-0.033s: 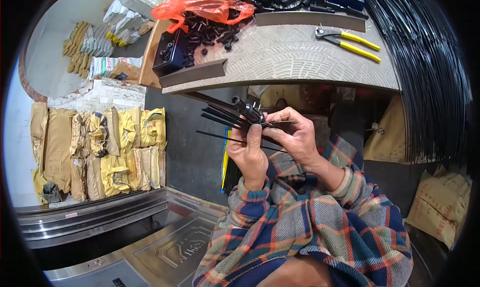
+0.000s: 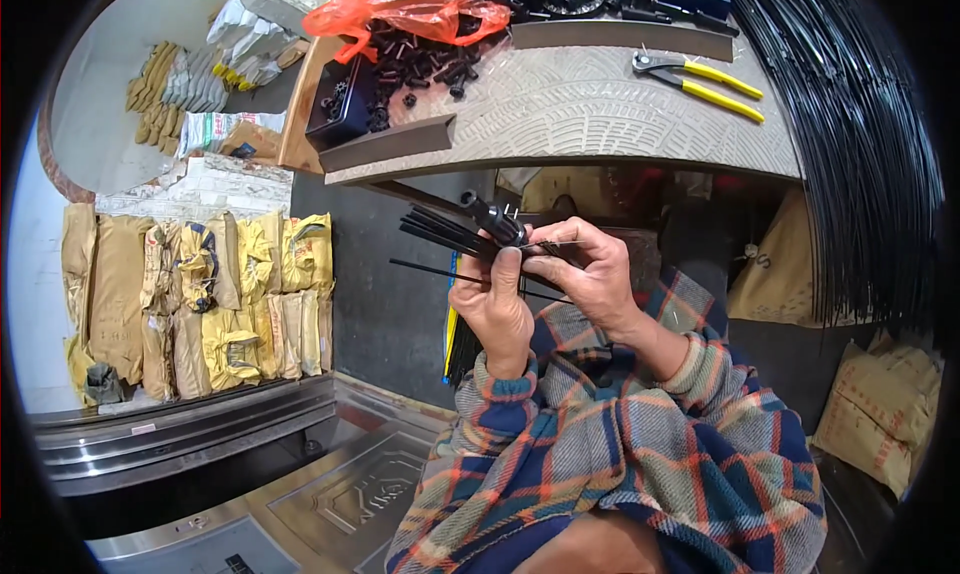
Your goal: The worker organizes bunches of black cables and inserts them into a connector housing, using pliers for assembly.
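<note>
While both hands (image 2: 545, 284) grip them, black rods (image 2: 440, 234) point up-left.

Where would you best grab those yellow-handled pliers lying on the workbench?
Take the yellow-handled pliers by the two yellow handles, near their middle, coming down from above. They lie flat on the workbench with the handles splayed apart toward the right and bare surface around them, while the metal head at the left is short and offers little to hold.
</note>
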{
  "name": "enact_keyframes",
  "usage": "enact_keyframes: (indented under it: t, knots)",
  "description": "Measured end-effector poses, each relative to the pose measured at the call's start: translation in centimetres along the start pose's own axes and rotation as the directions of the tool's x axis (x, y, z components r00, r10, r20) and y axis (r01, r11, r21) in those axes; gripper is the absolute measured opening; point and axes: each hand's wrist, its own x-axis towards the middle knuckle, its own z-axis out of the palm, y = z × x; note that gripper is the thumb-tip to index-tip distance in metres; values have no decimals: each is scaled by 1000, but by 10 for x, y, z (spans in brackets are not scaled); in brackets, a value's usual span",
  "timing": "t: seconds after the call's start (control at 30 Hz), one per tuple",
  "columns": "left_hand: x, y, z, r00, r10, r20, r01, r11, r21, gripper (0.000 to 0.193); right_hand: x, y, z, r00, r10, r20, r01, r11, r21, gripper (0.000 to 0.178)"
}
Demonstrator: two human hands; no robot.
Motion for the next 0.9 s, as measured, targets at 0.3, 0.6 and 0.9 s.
enact_keyframes:
  t: [0.3, 0.6, 0.9]
  knots:
    - [-7, -1, -10, 998, 56, -31, -58, 997, -42, 27, -5, -5, 5, 992, -128, 20, 126, 924, -361, 13]
    - [-21, -9, 1, 989, 148, 9, -148, 985, 88, 33, 1, 3, -2, 979, 158, 130, -149, 986, -76, 16]
    - [-12, -4, -22, 991, -101, 93, 114, 983, -141, 39, -9, 12, 1, 977, 145, 158, -173, 969, 178, 14]
